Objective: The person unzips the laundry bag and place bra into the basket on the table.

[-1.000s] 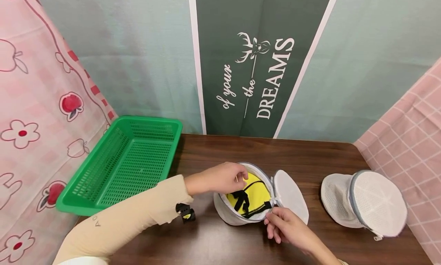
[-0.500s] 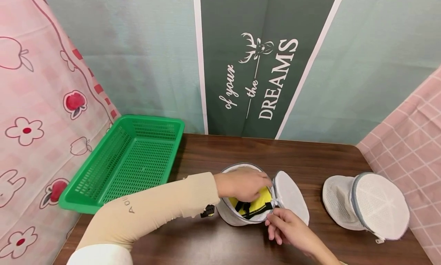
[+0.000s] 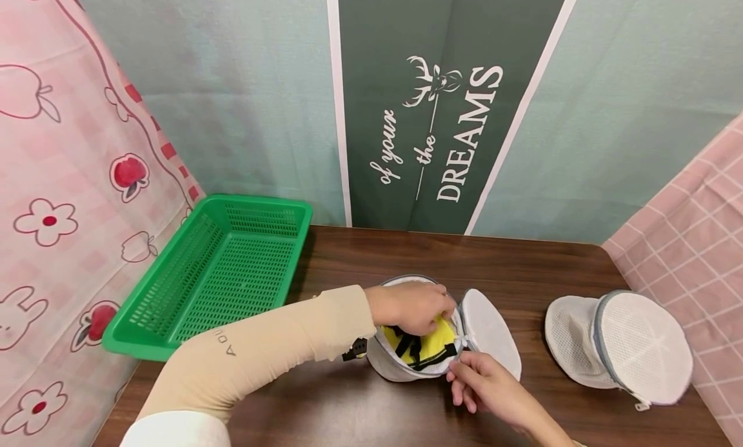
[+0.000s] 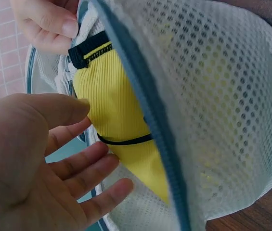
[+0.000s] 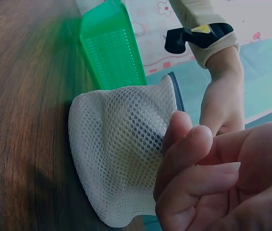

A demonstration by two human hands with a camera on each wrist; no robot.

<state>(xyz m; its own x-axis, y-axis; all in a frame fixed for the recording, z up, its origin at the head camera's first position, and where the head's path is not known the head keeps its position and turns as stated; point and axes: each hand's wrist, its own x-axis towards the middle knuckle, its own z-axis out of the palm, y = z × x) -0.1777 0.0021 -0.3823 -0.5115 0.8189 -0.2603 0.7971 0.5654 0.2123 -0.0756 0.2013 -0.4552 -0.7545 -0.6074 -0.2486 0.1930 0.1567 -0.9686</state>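
A white mesh laundry bag (image 3: 390, 364) with a grey zipped rim stands on the table, its round lid (image 3: 492, 331) folded back to the right. Inside lies a yellow ribbed garment (image 4: 111, 96) with black trim and thin black straps. My left hand (image 3: 411, 306) reaches in over the far rim; in the left wrist view its fingers are spread and loosely bent beside the garment, the thumb tip at its edge. My right hand (image 3: 486, 387) pinches the bag's rim near the lid joint, fingers curled, as the right wrist view (image 5: 198, 178) also shows.
On the left sits a green perforated plastic basket (image 3: 302, 240). A second white mesh bag (image 3: 641, 344), zipped over, stands at the right by the pink tiled cloth. Patterned curtains hang behind the dark wooden table (image 3: 348, 408).
My left hand has moved right and deeper over the bag, covering more of the yellow garment, and lifted slightly in the last half second. My right hand has stayed at the rim.
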